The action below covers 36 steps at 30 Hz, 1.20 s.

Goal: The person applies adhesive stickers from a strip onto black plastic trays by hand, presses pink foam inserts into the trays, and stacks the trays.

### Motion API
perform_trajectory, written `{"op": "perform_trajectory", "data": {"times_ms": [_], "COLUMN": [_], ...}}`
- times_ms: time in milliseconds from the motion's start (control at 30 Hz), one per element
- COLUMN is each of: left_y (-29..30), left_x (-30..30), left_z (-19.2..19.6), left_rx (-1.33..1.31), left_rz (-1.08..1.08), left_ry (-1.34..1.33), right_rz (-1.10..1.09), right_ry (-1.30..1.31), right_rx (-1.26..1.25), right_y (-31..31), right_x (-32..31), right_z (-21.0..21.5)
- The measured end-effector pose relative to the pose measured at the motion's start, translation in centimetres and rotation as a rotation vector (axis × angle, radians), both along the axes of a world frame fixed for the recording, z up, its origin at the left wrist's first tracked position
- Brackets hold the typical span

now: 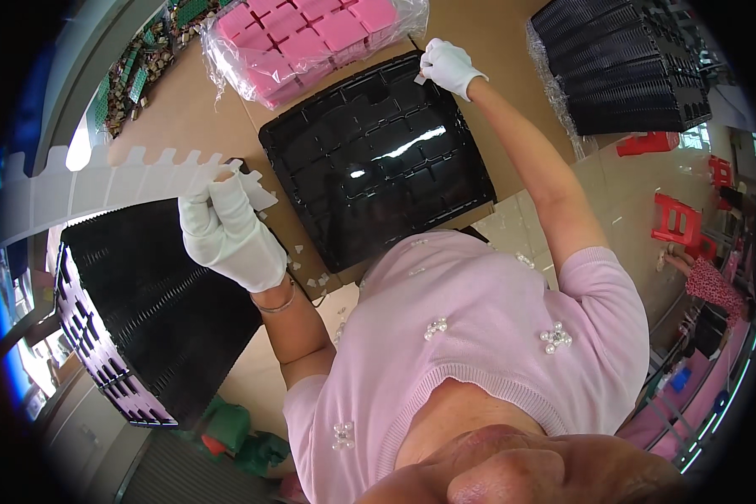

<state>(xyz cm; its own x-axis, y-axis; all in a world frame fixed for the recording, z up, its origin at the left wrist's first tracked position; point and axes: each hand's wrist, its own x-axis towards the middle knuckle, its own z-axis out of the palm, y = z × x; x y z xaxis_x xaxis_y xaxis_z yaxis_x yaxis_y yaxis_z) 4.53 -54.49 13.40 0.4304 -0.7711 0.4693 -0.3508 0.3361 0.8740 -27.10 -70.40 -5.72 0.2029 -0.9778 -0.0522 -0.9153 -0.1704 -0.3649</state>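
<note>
In a white glove, my left hand (233,233) pinches the end of a long white strip (101,191) with notches along one edge. The strip stretches away to the left. A shiny black plastic tray (378,160) with moulded compartments lies in front of me. My right hand (450,69), also gloved, is at the tray's far right corner with its fingers closed. A small white piece (419,79) shows at those fingertips, over the tray's edge.
Pink blocks in clear plastic (302,38) lie beyond the tray. Stacks of black trays stand at left (176,311) and far right (617,71). Green boards and small parts (134,76) are heaped at far left. White scraps (315,279) lie near the tray; red stools (676,218) stand right.
</note>
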Motion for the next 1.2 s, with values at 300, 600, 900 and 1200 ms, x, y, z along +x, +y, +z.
{"op": "perform_trajectory", "data": {"times_ms": [300,600,900,1200], "left_y": [-0.2,-0.2,0.3,1.3], "left_x": [-0.2,0.5,-0.1,0.9], "left_z": [0.2,-0.7,-0.2,0.4], "left_rx": [-0.031,-0.039,-0.043,-0.032], "left_rz": [0.003,0.012,-0.097,-0.140], "left_ry": [0.016,-0.050,0.027,0.003], "right_rz": [0.166,0.144,0.150,0.134], "right_ry": [0.182,0.419,0.541,0.572], "right_rx": [-0.134,-0.157,-0.105,-0.137], "right_y": [0.1,0.6,0.2,0.6], "right_x": [0.7,2.0,2.7,2.6], "right_z": [-0.7,0.3,0.6,0.1]}}
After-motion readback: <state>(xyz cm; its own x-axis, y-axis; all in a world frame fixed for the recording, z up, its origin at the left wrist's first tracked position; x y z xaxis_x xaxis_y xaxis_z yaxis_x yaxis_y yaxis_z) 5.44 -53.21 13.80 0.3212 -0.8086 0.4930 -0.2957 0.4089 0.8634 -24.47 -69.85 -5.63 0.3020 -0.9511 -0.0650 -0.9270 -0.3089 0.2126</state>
